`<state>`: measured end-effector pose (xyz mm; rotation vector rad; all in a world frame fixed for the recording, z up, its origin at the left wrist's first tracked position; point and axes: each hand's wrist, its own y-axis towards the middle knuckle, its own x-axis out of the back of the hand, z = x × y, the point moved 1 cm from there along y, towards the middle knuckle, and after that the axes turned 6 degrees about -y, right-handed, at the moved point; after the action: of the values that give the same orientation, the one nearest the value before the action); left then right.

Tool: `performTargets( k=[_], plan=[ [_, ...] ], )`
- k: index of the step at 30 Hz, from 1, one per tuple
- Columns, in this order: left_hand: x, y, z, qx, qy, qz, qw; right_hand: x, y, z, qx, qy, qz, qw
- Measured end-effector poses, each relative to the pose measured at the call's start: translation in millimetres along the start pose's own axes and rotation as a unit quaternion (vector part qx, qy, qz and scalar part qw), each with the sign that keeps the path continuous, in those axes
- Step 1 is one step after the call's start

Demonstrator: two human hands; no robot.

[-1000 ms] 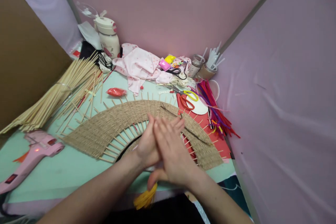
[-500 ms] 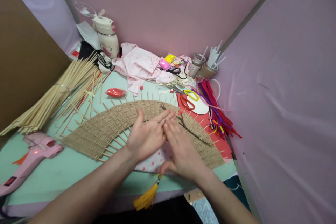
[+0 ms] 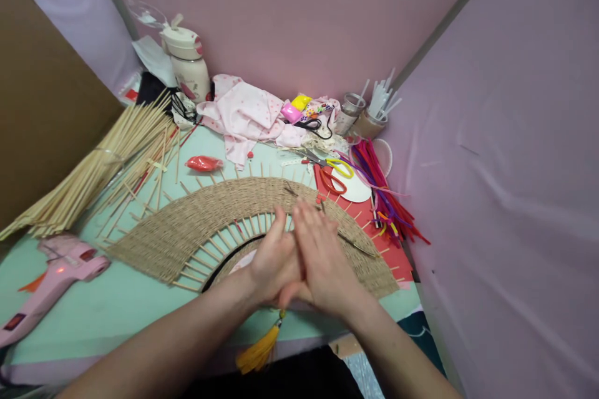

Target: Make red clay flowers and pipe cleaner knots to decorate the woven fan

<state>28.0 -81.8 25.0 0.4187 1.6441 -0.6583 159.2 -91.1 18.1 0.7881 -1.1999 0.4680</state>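
My left hand (image 3: 277, 264) has its palm turned up to the right, thumb raised, and most of its fingers are hidden behind the other hand. Across it lies my right hand (image 3: 321, 255), fingers stretched out and palm against the left palm. Whether anything small is between the palms cannot be seen. Beneath both hands is a fan-shaped woven piece (image 3: 187, 224) with thin sticks poking out along its edges. A dark twig (image 3: 358, 245) rests on its right part. A yellow tassel (image 3: 259, 347) hangs at the near edge below my hands.
A pink glue gun (image 3: 56, 277) with a lit light lies at left, near a bundle of sticks (image 3: 88, 174). Behind the weave are a red packet (image 3: 204, 164), pink cloth (image 3: 243, 112), a bottle (image 3: 189, 68) and scissors (image 3: 333, 181). Pipe cleaners (image 3: 384, 193) lie at right.
The left hand has drawn back toward me and turned, so its palm and fingers show less. The right hand stays pressed against it. More of the weave's inner edge shows.
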Motion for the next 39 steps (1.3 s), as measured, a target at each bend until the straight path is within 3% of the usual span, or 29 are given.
performTargets(
  k=[3, 8, 12, 16, 25, 32, 39],
  plan=[
    [0.2, 0, -9, -0.066, -0.014, -0.067, 0.995, -3, -3, 8, 0.062, 0.021, 0.029, 0.997],
    [-3.4, -2, -10, -0.088, -0.032, -0.065, 0.993, 0, -6, -16, -0.021, 0.046, 0.015, 0.999],
    [0.2, 2, -3, -0.103, -0.028, -0.108, 0.988, 13, -4, -32, -0.076, 0.132, -0.061, 0.986],
    [3.2, 3, -5, -0.101, -0.027, -0.123, 0.987, 17, -4, -34, -0.161, 0.148, -0.145, 0.965],
    [5.0, 1, 2, -0.046, -0.016, -0.098, 0.994, 14, 6, -33, -0.115, 0.130, -0.090, 0.981],
    [20.5, 1, 7, -0.032, 0.083, -0.188, 0.978, 24, 3, -24, -0.138, 0.188, -0.106, 0.967],
    [22.2, 0, 6, -0.008, 0.087, -0.165, 0.982, 23, -3, -24, -0.152, 0.194, -0.105, 0.963]
  ],
)
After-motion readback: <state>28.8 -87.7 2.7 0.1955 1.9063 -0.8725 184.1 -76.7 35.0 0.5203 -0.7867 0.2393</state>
